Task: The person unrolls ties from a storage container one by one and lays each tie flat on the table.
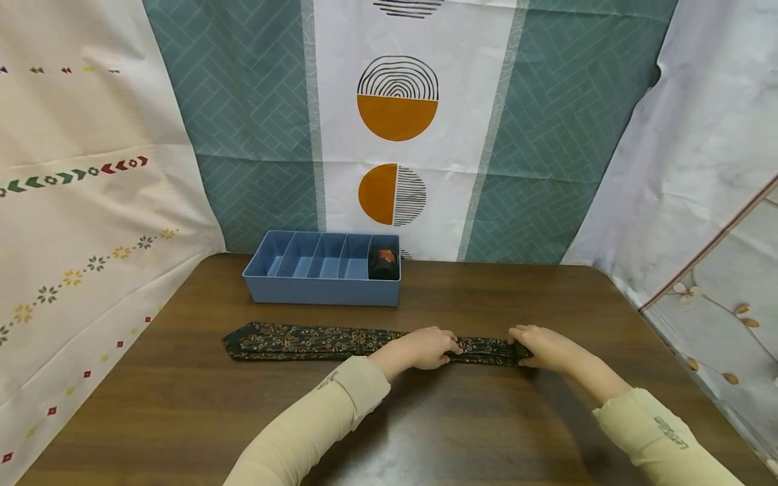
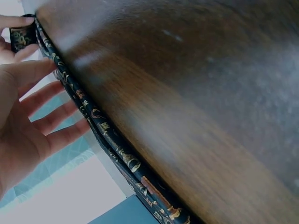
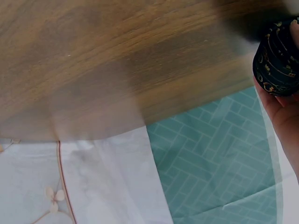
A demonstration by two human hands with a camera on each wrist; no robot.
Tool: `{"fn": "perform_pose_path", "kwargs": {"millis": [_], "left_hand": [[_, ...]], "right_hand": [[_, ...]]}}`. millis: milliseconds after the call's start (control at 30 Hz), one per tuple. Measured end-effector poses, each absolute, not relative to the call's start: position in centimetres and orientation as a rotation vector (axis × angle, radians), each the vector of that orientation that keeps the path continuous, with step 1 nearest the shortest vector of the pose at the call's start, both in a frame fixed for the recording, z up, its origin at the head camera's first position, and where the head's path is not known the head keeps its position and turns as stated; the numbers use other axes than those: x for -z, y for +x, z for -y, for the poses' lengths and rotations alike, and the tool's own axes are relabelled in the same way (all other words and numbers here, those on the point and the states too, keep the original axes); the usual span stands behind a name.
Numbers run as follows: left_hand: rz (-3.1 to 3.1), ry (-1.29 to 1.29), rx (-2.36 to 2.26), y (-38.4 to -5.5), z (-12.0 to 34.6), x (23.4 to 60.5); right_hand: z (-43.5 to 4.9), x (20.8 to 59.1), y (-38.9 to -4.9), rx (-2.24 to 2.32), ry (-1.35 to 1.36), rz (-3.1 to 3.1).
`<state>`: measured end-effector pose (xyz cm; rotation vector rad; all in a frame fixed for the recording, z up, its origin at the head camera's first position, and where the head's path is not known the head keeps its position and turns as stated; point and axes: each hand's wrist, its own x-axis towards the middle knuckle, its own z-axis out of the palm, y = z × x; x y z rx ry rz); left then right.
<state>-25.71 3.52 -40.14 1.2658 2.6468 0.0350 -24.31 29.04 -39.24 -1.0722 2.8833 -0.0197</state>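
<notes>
A dark necktie [image 1: 328, 342] with a small gold and red pattern lies stretched across the table, its wide pointed end at the left. At the right end, my right hand [image 1: 547, 347] grips the turned-over narrow part between thumb and fingers; the right wrist view shows this bent, layered end [image 3: 278, 63] close up. My left hand [image 1: 430, 347] rests on the tie a short way left of the right one. In the left wrist view its fairly straight fingers [image 2: 60, 133] touch the tie's long edge.
Behind the tie stands a blue divided box [image 1: 322, 291] with several compartments. Its rightmost compartment holds a dark item [image 1: 384, 260] with an orange leaf motif. Patterned cloths hang round the brown wooden table [image 1: 462, 418] at the back and sides.
</notes>
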Motion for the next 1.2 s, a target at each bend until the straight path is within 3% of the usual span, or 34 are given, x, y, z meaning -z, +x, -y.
{"fn": "perform_pose_path", "kwargs": {"millis": [1200], "left_hand": [[-2.648, 1.248, -0.051, -25.8, -3.8, 39.8]], "right_hand": [[-31.9, 39.1, -24.1, -0.017, -1.046, -2.858]]}}
